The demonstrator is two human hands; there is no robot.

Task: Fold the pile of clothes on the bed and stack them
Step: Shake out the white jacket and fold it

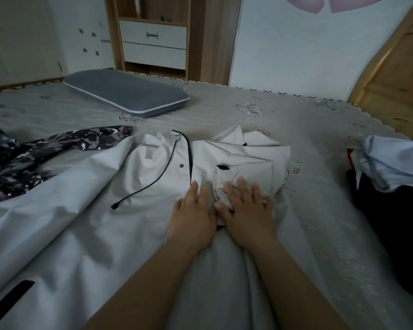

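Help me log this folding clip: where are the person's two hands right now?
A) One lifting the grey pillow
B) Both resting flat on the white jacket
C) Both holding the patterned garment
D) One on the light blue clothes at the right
B: the left hand and right hand lie side by side, fingers spread, on the white jacket.

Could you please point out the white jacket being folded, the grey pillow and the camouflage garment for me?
white jacket (86, 186): head view, on the flat body panel left of the drawcord.
grey pillow (126, 91): head view, on the middle of its top face.
camouflage garment (22, 160): head view, on its patterned cloth at the left.
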